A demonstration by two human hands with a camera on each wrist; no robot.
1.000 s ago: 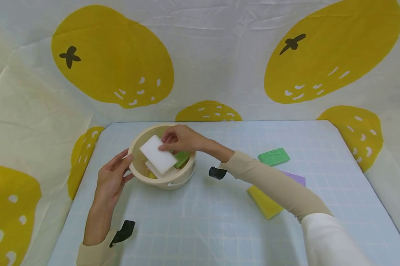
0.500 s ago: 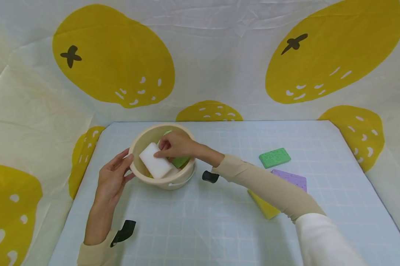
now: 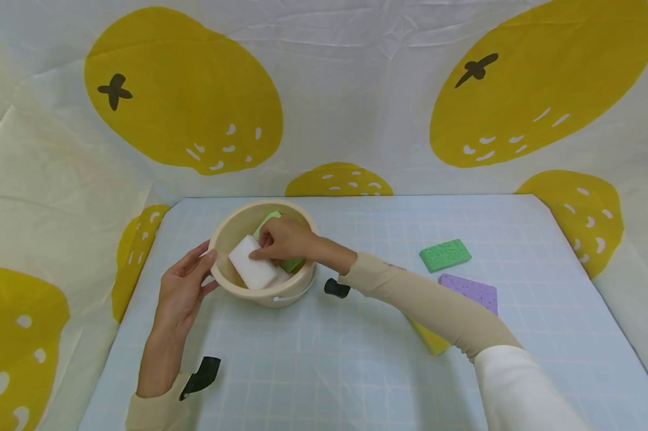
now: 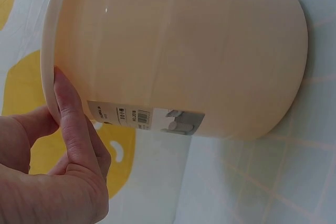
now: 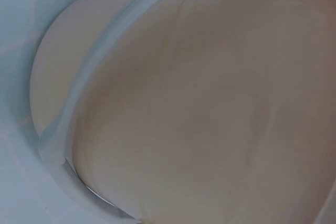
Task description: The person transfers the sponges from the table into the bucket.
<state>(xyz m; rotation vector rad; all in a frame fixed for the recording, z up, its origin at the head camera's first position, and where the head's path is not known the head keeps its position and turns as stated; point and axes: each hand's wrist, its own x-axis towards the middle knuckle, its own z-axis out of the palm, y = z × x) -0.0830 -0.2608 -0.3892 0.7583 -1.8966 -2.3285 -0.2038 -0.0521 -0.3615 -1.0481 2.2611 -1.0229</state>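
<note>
A cream bucket (image 3: pixel 219 251) stands at the back left of the table, with sponges inside it. My left hand (image 3: pixel 180 296) pinches its rim from the left; the left wrist view shows thumb and finger on either side of the rim (image 4: pixel 48 51). Inside the bucket, my right hand (image 3: pixel 287 238) holds a white sponge (image 3: pixel 252 266) between thumb and fingers. Green sponges (image 3: pixel 291 265) lie beneath and behind that hand, partly hidden by it. Another pale piece shows under the white sponge. In the right wrist view the bucket's side (image 5: pixel 210 103) hides the right hand almost wholly.
To the right on the table (image 3: pixel 324 371) lie a green sponge (image 3: pixel 445 255), a purple sponge (image 3: pixel 471 291) and a yellow sponge (image 3: pixel 430 336), the last two partly behind the right sleeve. A white bucket handle (image 3: pixel 297 294) hangs at the front. A patterned cloth (image 3: pixel 356 108) rises behind.
The right hand has brought the white sponge lower and slightly left into the bucket. More of the purple sponge shows as the right forearm shifted left. The left hand stays at the rim.
</note>
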